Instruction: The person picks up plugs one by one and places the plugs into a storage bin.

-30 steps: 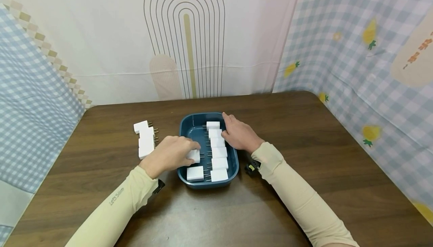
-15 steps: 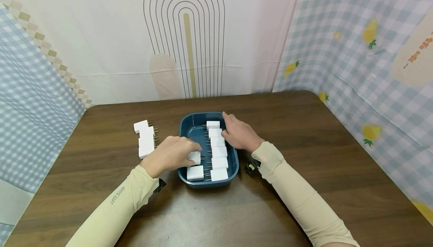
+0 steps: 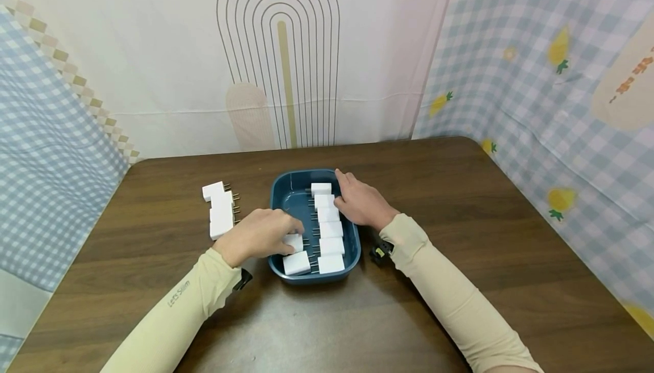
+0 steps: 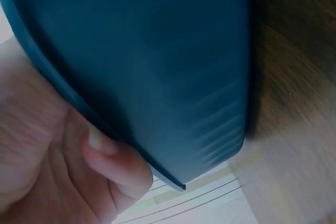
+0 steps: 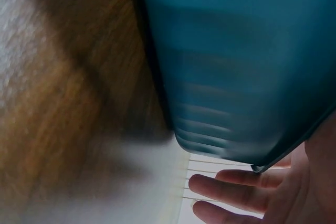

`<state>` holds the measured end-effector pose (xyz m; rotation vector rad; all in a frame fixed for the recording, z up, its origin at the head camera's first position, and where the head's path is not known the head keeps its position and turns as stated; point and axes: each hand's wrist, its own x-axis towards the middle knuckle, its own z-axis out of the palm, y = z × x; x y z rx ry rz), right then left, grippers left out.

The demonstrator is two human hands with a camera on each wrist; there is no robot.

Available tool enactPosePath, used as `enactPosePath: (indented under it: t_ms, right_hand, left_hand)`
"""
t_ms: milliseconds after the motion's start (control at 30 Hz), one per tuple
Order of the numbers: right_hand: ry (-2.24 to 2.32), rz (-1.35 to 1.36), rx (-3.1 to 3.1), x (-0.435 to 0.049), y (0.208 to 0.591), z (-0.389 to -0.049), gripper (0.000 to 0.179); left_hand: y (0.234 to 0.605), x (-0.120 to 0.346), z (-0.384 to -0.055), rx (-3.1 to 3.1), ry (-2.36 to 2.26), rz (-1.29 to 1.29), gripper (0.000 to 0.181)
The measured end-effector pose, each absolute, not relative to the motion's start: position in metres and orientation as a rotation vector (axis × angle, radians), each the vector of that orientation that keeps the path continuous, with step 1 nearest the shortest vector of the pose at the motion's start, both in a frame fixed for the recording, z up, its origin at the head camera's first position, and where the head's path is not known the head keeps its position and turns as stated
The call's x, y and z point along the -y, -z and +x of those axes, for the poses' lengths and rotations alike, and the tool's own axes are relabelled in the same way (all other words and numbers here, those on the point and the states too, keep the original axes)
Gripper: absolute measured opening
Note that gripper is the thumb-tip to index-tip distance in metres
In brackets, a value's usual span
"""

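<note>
One white block (boxy, metal-pinned) is pinched by left fingers; right fingers extend.

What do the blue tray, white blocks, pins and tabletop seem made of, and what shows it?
Blue tray: probably plastic; smooth, glossy walls. White blocks: perhaps plastic; plain, matte faces. Pins: likely metal; thin, straight, brassy colour. Tabletop: wood or laminate; brown grain, soft sheen.

A glossy plastic tray, matt blocks and metallic pins are shown. Wood grain is seen on the table.
</note>
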<state>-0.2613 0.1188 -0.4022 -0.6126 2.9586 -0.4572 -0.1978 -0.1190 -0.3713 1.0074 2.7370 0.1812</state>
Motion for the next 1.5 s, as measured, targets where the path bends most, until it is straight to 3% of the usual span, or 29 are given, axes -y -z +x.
enactPosePath:
  t_ms: [1500]
  right_hand:
    - [0.459, -0.617, -2.944, -0.1198, 0.4004, -0.2618, 0.069]
  left_hand:
    - [0.3723, 0.1208, -0.1969, -2.637, -0.296, 0.900, 0.034]
